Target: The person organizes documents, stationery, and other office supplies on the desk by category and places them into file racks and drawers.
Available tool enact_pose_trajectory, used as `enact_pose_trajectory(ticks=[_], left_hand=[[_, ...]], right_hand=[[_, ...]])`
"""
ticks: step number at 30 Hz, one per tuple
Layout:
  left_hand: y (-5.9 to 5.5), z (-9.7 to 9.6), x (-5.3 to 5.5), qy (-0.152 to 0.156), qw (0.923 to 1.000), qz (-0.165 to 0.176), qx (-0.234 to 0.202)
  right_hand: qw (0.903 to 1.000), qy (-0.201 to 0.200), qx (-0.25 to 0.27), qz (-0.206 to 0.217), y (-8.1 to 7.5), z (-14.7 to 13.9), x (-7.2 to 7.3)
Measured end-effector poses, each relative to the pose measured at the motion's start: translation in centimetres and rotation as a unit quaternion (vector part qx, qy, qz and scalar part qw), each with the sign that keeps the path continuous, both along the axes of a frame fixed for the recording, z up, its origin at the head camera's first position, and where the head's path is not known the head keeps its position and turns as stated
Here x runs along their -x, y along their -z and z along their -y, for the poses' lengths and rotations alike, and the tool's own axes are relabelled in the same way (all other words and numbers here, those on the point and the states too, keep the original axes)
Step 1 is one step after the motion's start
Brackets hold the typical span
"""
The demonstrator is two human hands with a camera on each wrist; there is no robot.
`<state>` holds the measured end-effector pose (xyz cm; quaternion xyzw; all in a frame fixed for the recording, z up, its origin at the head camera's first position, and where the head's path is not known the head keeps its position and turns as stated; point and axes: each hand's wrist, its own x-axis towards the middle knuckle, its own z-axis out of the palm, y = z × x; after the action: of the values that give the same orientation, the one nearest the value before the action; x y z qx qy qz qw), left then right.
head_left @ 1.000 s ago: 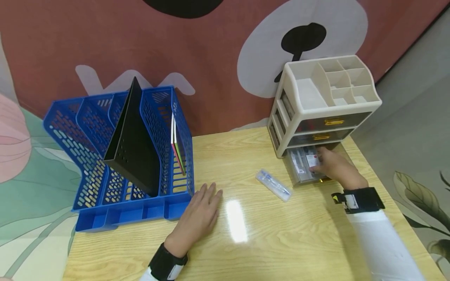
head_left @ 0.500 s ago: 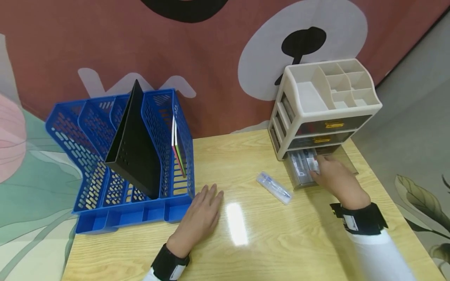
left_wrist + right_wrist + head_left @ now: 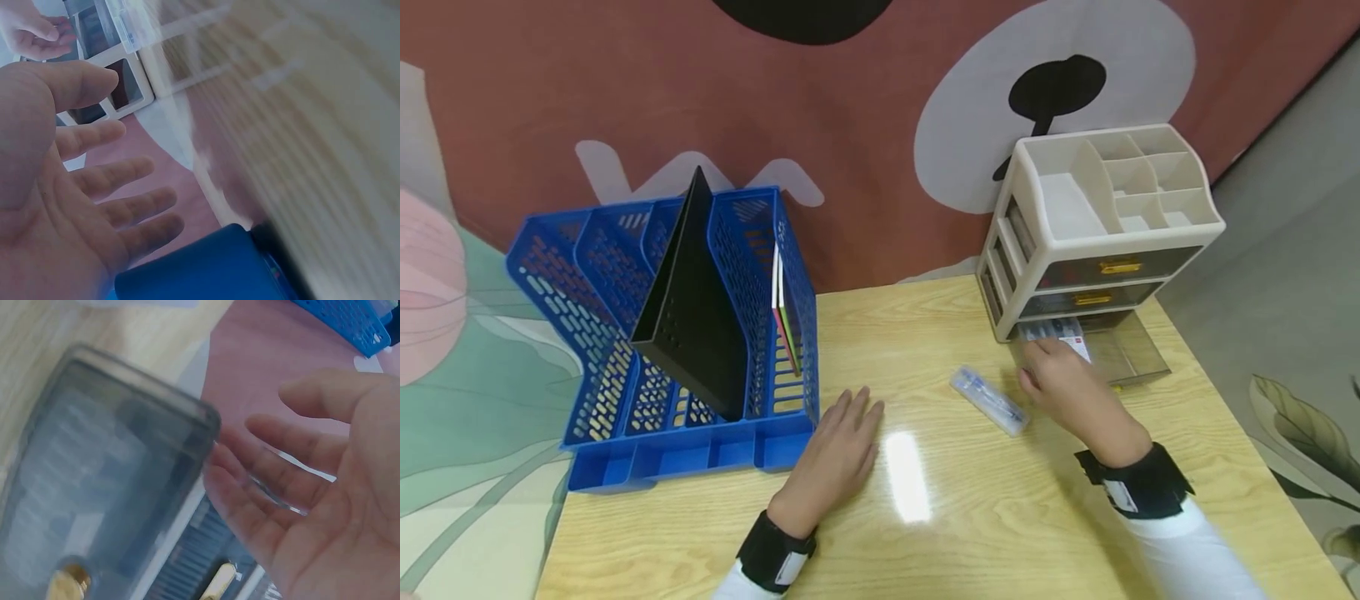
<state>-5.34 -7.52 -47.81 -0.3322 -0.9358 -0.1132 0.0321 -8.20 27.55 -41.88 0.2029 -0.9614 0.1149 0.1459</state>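
My right hand is over the front left corner of the pulled-out bottom drawer of a cream desktop organizer. Its fingers are loosely bent with nothing between them, and the fingertips lie close beside the clear drawer wall in the right wrist view. Inside the drawer, partly hidden by the hand, are clear packets and a white-labelled item. My left hand rests palm down on the table with its fingers extended, beside a blue file rack. Between the hands lies a clear plastic case with pens inside.
A black folder leans in the blue rack, with thin booklets in its right slot. Two upper drawers with gold handles are closed. The organizer stands near the right edge of the wooden table, against a printed cloth backdrop.
My right hand has moved left across the drawer, from over its contents to the front left corner. The drawer's right half now shows. My left hand stays put.
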Motion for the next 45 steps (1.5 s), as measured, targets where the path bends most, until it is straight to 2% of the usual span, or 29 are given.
enact_pose_trajectory(ticks=[3, 7, 11, 15, 19, 24, 28, 36, 45], left_hand=[[0.0, -0.3, 0.2, 0.001, 1.0000, -0.005, -0.002], [-0.2, -0.7, 0.4, -0.005, 1.0000, 0.006, -0.005], [-0.2, -1.0, 0.5, -0.009, 0.9997, 0.020, -0.009], [0.0, -1.1, 0.5, -0.014, 0.9994, 0.031, -0.007], [0.2, -1.3, 0.6, -0.017, 0.9993, 0.033, -0.010], [0.3, -1.7, 0.6, -0.015, 0.9989, 0.041, -0.019], [0.3, -2.0, 0.5, -0.013, 0.9987, 0.047, -0.016], [0.2, -2.2, 0.4, -0.010, 0.9989, 0.042, -0.016], [-0.1, -2.6, 0.4, 0.012, 0.9993, 0.032, -0.017]], right_hand=[[1.0000, 0.001, 0.004, -0.008, 0.4, 0.5, 0.0], [0.9998, -0.013, 0.014, -0.009, 1.0, 1.2, -0.1], [0.9986, -0.033, 0.030, 0.028, 1.8, 1.9, -0.5], [0.9958, -0.028, 0.045, 0.075, 2.8, 2.5, -1.3], [0.9957, -0.011, 0.018, 0.090, 4.0, 3.1, -1.8], [0.9963, 0.005, -0.025, 0.083, 5.3, 3.8, -2.5], [0.9972, 0.009, -0.026, 0.069, 6.0, 4.4, -2.9], [0.9964, 0.020, -0.004, 0.083, 6.2, 5.1, -3.5], [0.9953, -0.010, 0.008, 0.096, 5.4, 5.0, -4.0]])
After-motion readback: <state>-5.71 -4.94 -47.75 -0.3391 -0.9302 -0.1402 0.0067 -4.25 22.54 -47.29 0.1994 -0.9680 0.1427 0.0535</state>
